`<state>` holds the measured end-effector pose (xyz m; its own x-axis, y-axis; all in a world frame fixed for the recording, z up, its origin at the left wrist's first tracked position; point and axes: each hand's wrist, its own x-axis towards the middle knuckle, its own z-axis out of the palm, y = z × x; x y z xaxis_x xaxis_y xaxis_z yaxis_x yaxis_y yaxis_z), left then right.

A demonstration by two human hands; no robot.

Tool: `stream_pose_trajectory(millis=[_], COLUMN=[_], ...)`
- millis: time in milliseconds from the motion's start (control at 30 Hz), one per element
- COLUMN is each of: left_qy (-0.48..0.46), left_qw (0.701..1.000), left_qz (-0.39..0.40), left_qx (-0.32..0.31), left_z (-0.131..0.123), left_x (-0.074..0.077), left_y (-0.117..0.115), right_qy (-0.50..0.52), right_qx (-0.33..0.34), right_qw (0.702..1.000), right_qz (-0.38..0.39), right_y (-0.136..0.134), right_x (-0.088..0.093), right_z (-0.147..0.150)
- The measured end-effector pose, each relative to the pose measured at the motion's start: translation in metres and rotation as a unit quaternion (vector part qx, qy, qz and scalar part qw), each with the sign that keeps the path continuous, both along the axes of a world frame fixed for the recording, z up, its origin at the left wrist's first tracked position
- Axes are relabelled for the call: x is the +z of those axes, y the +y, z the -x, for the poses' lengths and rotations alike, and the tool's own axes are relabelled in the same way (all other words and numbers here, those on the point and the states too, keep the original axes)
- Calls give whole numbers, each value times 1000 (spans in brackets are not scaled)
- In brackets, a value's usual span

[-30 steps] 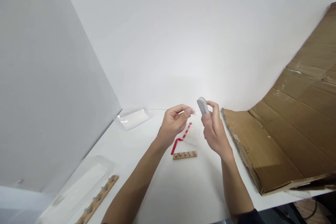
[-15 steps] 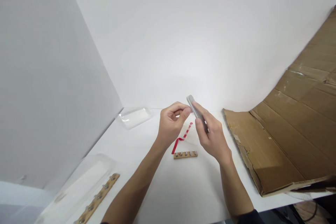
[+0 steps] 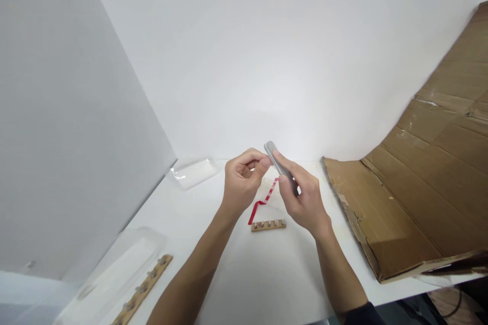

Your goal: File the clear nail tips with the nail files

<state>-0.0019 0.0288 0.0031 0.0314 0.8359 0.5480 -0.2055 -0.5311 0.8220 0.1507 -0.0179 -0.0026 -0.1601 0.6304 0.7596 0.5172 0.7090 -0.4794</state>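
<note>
I see cardboard sheet [image 3: 412,188] on right of white table [image 3: 267,274] | right hand [image 3: 303,198] clamped on grey bar [image 3: 275,158], tilted above table | left hand [image 3: 242,185] curled, fingertips at bar's top, grip I cannot tell | pegged wooden strip [image 3: 268,225], red tape [image 3: 263,200] beneath hands

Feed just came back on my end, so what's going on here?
A person holds a flat grey oblong piece in the right hand above the white table. The left hand meets its upper end with pinched fingertips; whether they grip it is unclear. Beneath the hands lie a red strip and a short wooden strip with metal studs. Cardboard lies to the right.
</note>
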Motion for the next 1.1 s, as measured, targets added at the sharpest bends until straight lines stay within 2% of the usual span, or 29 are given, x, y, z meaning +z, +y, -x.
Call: stream_pose_trajectory(millis=[167, 300, 367, 467, 567, 667, 800, 867, 967, 1100], left_qy=[9, -11, -23, -32, -40, -38, -44, -46, -38, -28], left_qw=[1000, 999, 997, 992, 991, 992, 990, 992, 997, 999], left_qz=[11, 26, 48, 69, 66, 60, 63, 59, 35, -7], left_qx=[-23, -29, -59, -103, -110, -104, -117, -106, -53, 16], left_z=[-2, -1, 0, 2, 3, 5, 5, 4, 3, -1], left_x=[-3, -3, -3, -4, -4, -4, -3, -2, 0, 2], left_y=[1, 3, 4, 6, 7, 7, 5, 3, 0, -4], right_qy=[36, 48, 49, 4, -47, -43, -35, -37, -13, 10], right_qx=[-1, -48, -52, -22, -45, -85, -41, -56, -87, -72], right_qw=[999, 996, 997, 999, 995, 992, 991, 992, 992, 991], right_qz=[17, 55, 27, -49, -76, -81, -122, -110, -94, -116], right_y=[13, 24, 22, 13, 10, 12, 11, 11, 11, 6], right_x=[-6, -9, -8, -5, -3, -3, -2, -2, -1, 1], right_z=[-5, -11, -11, -7, -3, -4, -4, -2, 1, 5])
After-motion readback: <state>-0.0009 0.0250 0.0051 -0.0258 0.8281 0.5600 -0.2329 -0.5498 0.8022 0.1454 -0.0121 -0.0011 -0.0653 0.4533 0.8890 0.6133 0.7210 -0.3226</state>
